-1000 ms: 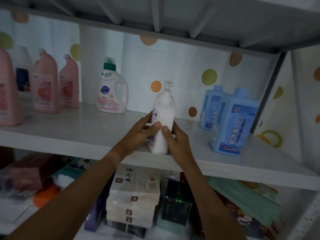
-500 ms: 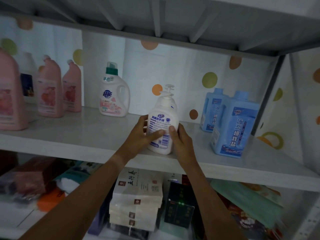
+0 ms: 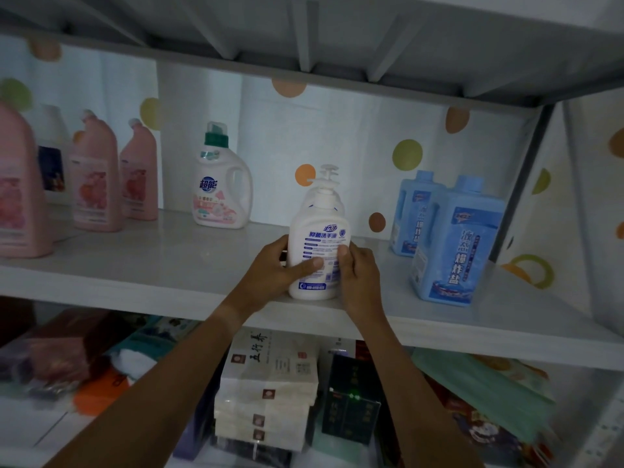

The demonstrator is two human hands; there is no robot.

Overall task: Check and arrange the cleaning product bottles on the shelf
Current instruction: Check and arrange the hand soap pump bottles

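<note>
Head view, both hands (image 3: pixel 270 270) (image 3: pixel 358 270) grip pump bottle (image 3: pixel 319 241) — second pump (image 3: pixel 328 170) half-hidden behind

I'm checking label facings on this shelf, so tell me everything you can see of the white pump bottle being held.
The white pump bottle looks like glossy plastic, with rounded shoulders and a white pump head on top. It stands upright near the front edge of the shelf, its blue-printed label with a barcode facing the camera. The left hand and right hand grip its sides, thumbs on the label. A second, similar pump top shows directly behind it.
</note>
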